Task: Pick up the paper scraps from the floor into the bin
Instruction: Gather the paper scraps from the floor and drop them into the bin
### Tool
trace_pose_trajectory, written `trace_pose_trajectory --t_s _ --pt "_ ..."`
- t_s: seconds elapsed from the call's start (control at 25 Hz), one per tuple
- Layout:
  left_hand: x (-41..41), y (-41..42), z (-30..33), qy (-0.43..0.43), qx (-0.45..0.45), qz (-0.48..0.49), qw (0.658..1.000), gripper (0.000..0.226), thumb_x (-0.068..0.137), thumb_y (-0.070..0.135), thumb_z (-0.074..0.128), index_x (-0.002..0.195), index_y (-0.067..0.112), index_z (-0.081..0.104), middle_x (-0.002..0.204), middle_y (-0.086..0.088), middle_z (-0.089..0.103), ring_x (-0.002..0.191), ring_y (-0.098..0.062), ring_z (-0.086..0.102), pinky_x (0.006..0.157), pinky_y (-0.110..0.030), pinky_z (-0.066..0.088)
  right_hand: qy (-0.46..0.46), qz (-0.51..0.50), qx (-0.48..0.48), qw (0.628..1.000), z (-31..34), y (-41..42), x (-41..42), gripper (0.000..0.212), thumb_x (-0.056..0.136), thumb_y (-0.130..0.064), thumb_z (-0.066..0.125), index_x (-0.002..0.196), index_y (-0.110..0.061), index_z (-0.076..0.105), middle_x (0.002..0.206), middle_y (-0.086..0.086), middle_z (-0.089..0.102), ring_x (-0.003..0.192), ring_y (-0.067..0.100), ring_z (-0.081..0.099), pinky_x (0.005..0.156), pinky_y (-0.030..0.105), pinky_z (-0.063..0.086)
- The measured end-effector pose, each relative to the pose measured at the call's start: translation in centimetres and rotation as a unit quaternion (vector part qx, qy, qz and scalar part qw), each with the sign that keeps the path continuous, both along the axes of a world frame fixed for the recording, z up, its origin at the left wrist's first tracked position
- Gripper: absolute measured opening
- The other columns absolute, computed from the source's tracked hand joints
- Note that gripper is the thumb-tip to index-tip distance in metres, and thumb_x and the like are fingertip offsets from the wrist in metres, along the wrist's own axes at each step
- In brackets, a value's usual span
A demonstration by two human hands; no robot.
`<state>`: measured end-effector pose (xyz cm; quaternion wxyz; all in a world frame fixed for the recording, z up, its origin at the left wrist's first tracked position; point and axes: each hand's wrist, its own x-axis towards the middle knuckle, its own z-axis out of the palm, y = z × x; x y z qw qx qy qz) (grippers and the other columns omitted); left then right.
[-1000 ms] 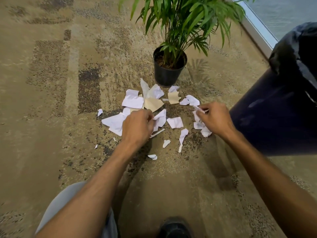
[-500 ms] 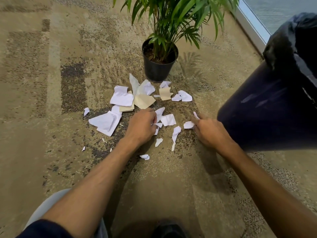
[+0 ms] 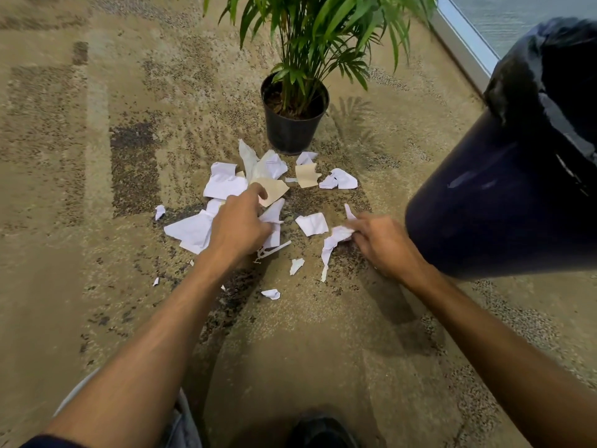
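Head view: we count roughly a dozen white paper scraps (image 3: pixel 311 223) and two tan pieces (image 3: pixel 306 175) on the carpet (image 3: pixel 80 189). Left hand (image 3: pixel 237 226) curls over scraps; right hand (image 3: pixel 384 242) pinches one beside one bin (image 3: pixel 504 195). One potted plant (image 3: pixel 294 121) stands behind.

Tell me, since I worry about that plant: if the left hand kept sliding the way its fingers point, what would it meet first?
Probably the tan scrap at the left hand's fingertips, then the white scraps; the plant pot lies farther off.
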<state>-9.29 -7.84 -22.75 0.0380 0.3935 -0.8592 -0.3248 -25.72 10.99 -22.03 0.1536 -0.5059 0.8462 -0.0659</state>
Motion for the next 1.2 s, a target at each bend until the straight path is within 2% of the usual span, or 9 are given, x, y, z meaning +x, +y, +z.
trace_pose_trajectory --t_s 0.12,0.24,0.36,0.48,0.6,0.8,0.96,1.08,1.2 --pt "0.1 -0.1 -0.1 -0.052 0.011 -0.021 0.998 0.041 0.074 0.023 0.077 0.112 0.016 0.064 0.104 -0.007 0.068 0.093 -0.027 0.061 0.078 -0.043 0.054 0.034 0.037 -0.041 0.998 0.1 -3.4 0.2 0.032 0.098 -0.015 0.052 0.128 -0.016 0.062 0.118 0.007 0.063 0.094 0.019 0.064 0.084 0.032 0.056" --pt "0.4 0.5 -0.6 -0.105 0.015 -0.048 0.993 0.034 0.074 0.023 0.076 0.106 0.015 0.067 0.106 -0.008 0.068 0.094 -0.027 0.06 0.076 -0.04 0.053 0.076 0.102 0.034 0.991 -1.0 -5.9 0.9 0.036 0.1 -0.022 0.049 0.135 -0.014 0.053 0.135 0.014 0.053 0.112 0.026 0.059 0.095 0.042 0.053" --pt "0.6 0.9 -0.6 -0.132 -0.031 -0.06 0.989 0.029 0.077 0.028 0.074 0.1 0.015 0.06 0.103 -0.006 0.065 0.094 -0.029 0.059 0.067 -0.037 0.047 0.082 0.124 0.125 0.981 -2.1 -5.9 1.2 0.05 0.101 -0.04 0.038 0.147 -0.02 0.034 0.155 0.016 0.028 0.137 0.034 0.037 0.105 0.061 0.039" --pt "0.7 1.5 -0.4 -0.157 -0.07 -0.072 0.983 0.021 0.081 0.025 0.069 0.086 0.015 0.051 0.095 -0.006 0.061 0.09 -0.03 0.058 0.061 -0.035 0.038 0.087 0.148 0.142 0.975 -2.1 -4.5 1.7 0.061 0.099 -0.053 0.032 0.151 -0.023 0.026 0.159 0.011 0.02 0.145 0.029 0.022 0.113 0.063 0.025" --pt "0.4 2.1 -0.1 -0.158 -0.077 -0.086 0.981 0.015 0.082 0.018 0.064 0.079 0.015 0.05 0.092 -0.008 0.061 0.083 -0.028 0.054 0.061 -0.036 0.041 0.075 0.177 0.137 0.972 -1.3 -2.9 2.5 0.073 0.093 -0.059 0.036 0.153 -0.022 0.021 0.158 0.01 0.022 0.144 0.028 0.024 0.115 0.058 0.024" --pt "0.4 3.1 0.7 -0.157 -0.11 -0.127 0.973 0.007 0.082 0.015 0.062 0.086 0.014 0.057 0.096 -0.008 0.061 0.094 -0.029 0.058 0.068 -0.039 0.046 0.051 0.191 0.185 0.963 0.0 -2.2 2.6 0.092 0.083 -0.039 0.063 0.156 -0.022 0.009 0.161 0.005 0.01 0.143 0.026 0.023 0.115 0.047 0.03" --pt "0.2 3.7 0.5 -0.153 -0.129 -0.14 0.97 0.011 0.085 0.013 0.06 0.084 0.016 0.05 0.091 -0.008 0.058 0.087 -0.028 0.058 0.065 -0.038 0.044 0.048 0.195 0.143 0.969 0.0 -2.3 2.9 0.069 0.094 -0.023 0.058 0.153 -0.023 0.023 0.156 0.005 0.025 0.134 0.023 0.04 0.109 0.041 0.04" --pt "0.2 3.8 0.2 -0.153 -0.122 -0.134 0.971 0.018 0.083 0.008 0.058 0.075 0.014 0.043 0.081 -0.006 0.049 0.076 -0.026 0.05 0.061 -0.037 0.04 0.068 0.218 0.098 0.969 -0.3 -2.2 3.3 0.043 0.101 -0.018 0.045 0.144 -0.016 0.045 0.14 0.008 0.047 0.112 0.021 0.057 0.094 0.033 0.051" --pt "0.1 3.3 -0.3 -0.134 -0.087 -0.125 0.979 0.022 0.08 0.008 0.059 0.065 0.016 0.044 0.071 -0.002 0.051 0.068 -0.022 0.05 0.053 -0.031 0.036 0.033 0.191 0.061 0.979 -1.0 -2.1 3.0 0.036 0.099 -0.015 0.048 0.134 -0.014 0.057 0.127 0.005 0.058 0.101 0.017 0.061 0.088 0.03 0.053"
